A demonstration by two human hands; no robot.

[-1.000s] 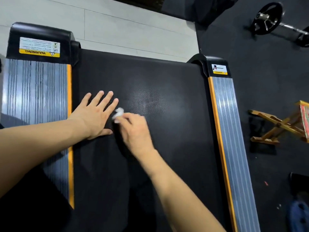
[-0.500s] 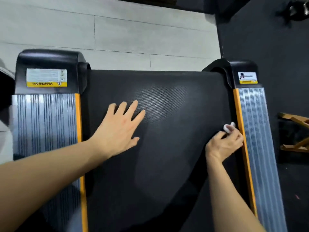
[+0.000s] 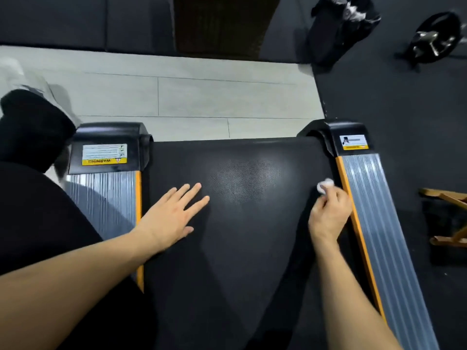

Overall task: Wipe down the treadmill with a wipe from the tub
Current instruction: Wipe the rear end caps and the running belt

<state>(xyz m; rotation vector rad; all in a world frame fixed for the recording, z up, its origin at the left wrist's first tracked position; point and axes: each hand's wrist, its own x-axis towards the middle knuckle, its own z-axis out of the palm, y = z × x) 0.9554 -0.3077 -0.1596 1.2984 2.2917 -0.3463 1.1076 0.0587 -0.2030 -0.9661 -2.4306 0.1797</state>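
Treadmill belt [image 3: 240, 248]: my left hand [image 3: 171, 218] lies flat to brace me; my right hand [image 3: 328, 213] pinches what looks like a balled wipe [image 3: 324, 186] at its edge.

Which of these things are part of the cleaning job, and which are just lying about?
In the job: wipe, right hand pinching it, treadmill belt, left hand flat on it.
Lying about: weight plate, wooden frame, black bag.

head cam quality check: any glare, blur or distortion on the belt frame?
Head view: soft glare patch on the black textured treadmill belt; the crumpled white wipe in the right hand is motion-smeared; the flat left hand is sharp; wide-angle splay tilts the ribbed silver side rails.
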